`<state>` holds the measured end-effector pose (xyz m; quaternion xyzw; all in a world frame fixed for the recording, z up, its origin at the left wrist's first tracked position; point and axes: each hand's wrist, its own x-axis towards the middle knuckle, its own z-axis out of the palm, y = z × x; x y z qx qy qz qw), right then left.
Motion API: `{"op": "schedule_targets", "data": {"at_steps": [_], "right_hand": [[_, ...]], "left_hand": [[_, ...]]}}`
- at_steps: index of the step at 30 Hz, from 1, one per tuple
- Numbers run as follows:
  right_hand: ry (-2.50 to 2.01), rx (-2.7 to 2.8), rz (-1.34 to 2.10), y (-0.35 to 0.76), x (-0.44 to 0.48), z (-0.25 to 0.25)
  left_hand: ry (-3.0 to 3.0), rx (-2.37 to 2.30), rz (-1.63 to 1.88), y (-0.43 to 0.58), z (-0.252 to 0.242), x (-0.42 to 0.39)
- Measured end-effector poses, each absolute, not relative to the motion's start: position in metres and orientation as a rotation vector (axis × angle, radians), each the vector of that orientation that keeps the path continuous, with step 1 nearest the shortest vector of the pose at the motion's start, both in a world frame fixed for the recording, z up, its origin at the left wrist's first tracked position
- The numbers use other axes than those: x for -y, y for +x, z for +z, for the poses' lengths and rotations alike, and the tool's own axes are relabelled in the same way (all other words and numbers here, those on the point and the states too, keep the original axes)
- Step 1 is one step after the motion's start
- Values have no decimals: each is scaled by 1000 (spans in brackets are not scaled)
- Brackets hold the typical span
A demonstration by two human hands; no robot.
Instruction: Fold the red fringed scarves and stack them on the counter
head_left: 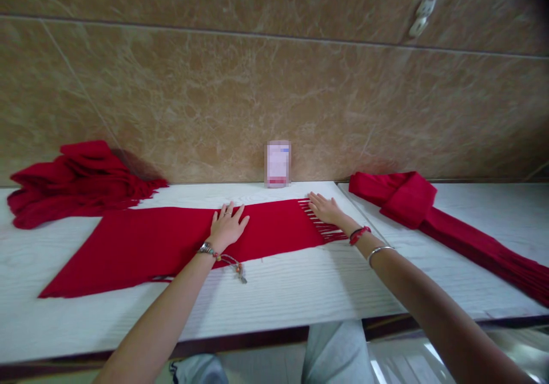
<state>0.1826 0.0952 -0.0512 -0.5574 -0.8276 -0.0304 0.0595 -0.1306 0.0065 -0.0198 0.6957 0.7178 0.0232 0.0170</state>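
Observation:
A red scarf (274,230) lies flat across the white table, its fringed end to the right and its folded end slanting down at the left. My left hand (227,226) rests on the middle of the scarf with its fingers spread. Over the fringe at the right end lies my right hand (326,208), flat, with the fingers stretched out. Neither hand grips anything. Part of a dark-and-white edge shows under the scarf's near side, beside my left forearm.
A crumpled red scarf (81,184) is heaped at the left by the wall. On the right a knotted red scarf (407,201) trails toward the table's edge. A phone-like upright object (278,164), blurred out, leans on the tiled wall (240,98). The white table (257,298) ends near my legs.

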Motion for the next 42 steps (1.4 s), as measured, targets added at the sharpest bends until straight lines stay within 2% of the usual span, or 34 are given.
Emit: {"op": "schedule_targets", "data": {"at_steps": [4,11,16,26,31,37,42], "right_hand": [[-1705,2455,-77,200,-102,-39],[-1424,2588,-75,162,-112,-9],[-1408,2607,-48,140,-118,-8],[-1589,2591,-77,184,-130,-9],[-1507,2607,-99,180,-133,-2],[-1314,2655,-83,143,-113,-21],[-1329,2749,-148,143,-99,-44]], "left_hand": [[2173,-2224,99,-129,-22,-9],[2211,-2227,118,-129,-24,-8],[2230,-2215,114,-130,-23,-8],[2224,-2200,98,-129,-19,-8],[2212,-2193,100,-129,-18,-7],[2198,-2193,125,-128,-18,-6],[2223,-2181,122,-128,-18,-5]]}}
